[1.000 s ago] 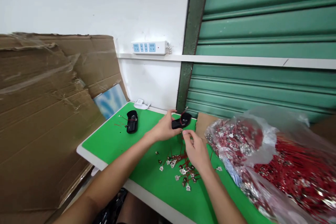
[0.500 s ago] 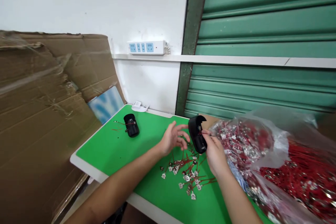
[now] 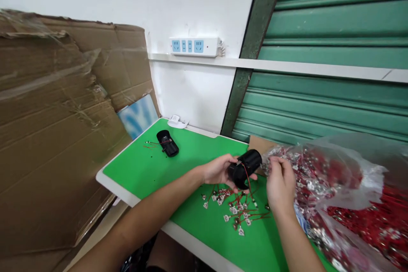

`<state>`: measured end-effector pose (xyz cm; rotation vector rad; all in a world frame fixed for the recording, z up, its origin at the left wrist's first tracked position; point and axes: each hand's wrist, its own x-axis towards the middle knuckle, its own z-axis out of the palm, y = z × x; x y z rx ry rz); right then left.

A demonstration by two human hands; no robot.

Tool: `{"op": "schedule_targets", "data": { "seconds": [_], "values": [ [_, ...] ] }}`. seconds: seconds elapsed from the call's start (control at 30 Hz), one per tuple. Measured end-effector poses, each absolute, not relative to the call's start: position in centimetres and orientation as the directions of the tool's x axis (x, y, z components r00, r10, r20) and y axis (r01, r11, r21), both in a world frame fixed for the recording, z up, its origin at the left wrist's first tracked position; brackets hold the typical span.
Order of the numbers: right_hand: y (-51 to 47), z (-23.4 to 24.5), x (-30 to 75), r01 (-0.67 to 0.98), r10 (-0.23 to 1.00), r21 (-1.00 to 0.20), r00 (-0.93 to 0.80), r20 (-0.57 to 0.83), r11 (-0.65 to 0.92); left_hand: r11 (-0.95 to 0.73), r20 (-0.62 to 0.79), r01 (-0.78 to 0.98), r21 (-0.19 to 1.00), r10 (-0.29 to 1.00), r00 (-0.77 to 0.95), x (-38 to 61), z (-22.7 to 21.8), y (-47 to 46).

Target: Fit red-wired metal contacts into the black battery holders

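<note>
Above the green surface, the black housing sits wrapped in the fingers of the left hand. Just beside its end, the right hand pinches its fingers narrow on something too small to tell. Loose red-wired contacts lie beneath. A clear bag of more crowds the right side, and a second housing lies well apart.

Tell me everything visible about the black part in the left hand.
The black housing is a rounded, glossy plastic shell, tilted up to the right above the green table mat. The left hand grips its lower end. A thin red wire hangs from it. The right hand pinches near its upper end; contact unclear.
</note>
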<state>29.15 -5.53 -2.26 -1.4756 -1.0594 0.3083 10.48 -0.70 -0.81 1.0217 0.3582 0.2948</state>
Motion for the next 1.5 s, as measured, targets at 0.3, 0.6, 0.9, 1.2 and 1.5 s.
{"op": "schedule_targets", "data": {
  "seconds": [0.3,0.6,0.9,1.2,1.5],
  "values": [
    [-5.8,-1.3,27.3,0.313,0.842,-0.928,0.429,0.327,0.200,0.428,-0.146,-0.166,0.888,0.607,0.781,11.8,-2.2,-1.3],
    [-7.1,-1.1,26.3,0.602,0.736,-0.760,0.394,0.550,0.245,-0.085,0.041,0.048,0.995,0.807,0.589,11.7,-1.3,-2.3],
    [-7.3,-0.4,26.5,0.688,0.777,-0.585,0.050,0.628,0.429,-0.118,0.015,0.115,0.986,0.759,0.651,10.7,-0.8,-2.2],
    [-7.1,-1.2,27.4,0.634,0.821,-0.648,0.034,0.569,0.423,-0.393,0.268,0.031,0.919,0.681,0.682,10.6,-1.2,-1.6],
    [-7.4,-1.4,27.0,0.721,0.782,-0.566,0.054,0.621,0.399,-0.383,0.263,0.028,0.923,0.683,0.682,10.8,-1.2,-1.8]
  ]
}}
